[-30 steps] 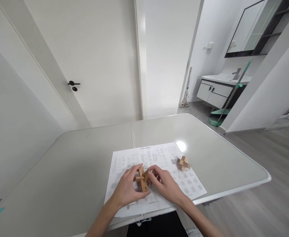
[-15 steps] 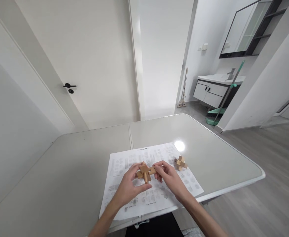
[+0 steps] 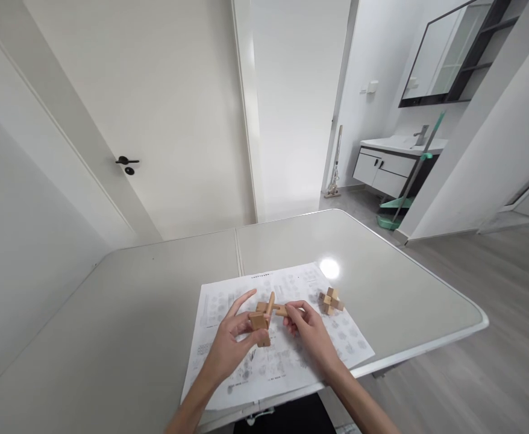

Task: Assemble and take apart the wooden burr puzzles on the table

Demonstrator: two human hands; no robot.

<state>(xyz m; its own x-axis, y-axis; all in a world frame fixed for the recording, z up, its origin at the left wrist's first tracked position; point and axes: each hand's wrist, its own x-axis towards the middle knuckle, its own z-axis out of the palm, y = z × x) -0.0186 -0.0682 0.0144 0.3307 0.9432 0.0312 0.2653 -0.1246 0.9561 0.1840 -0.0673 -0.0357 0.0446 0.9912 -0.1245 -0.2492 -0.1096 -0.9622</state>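
Above the printed sheet, my left hand (image 3: 232, 340) grips a wooden interlocking puzzle (image 3: 258, 321) between thumb and fingers, with the index finger stretched away from it. A round wooden rod sticks up out of the puzzle. On its right side, my right hand (image 3: 308, 328) pinches a wooden puzzle piece (image 3: 281, 310) that reaches to the puzzle; whether it is still locked in I cannot tell. A second wooden puzzle (image 3: 331, 301), cross-shaped and assembled, rests on the sheet's right edge, beyond my right hand.
The paper sheet (image 3: 219, 386) with printed diagrams lies at the front of the light grey table (image 3: 133, 313). Behind the table are a white door (image 3: 178, 120) and, to the right, a washbasin cabinet (image 3: 382, 169), a mop (image 3: 337, 163) and a green dustpan (image 3: 387, 222).
The puzzle has been turned and tilted in my left hand, and its rod now points up. My left index finger has lifted off. The right-hand piece extends further from the puzzle's middle.
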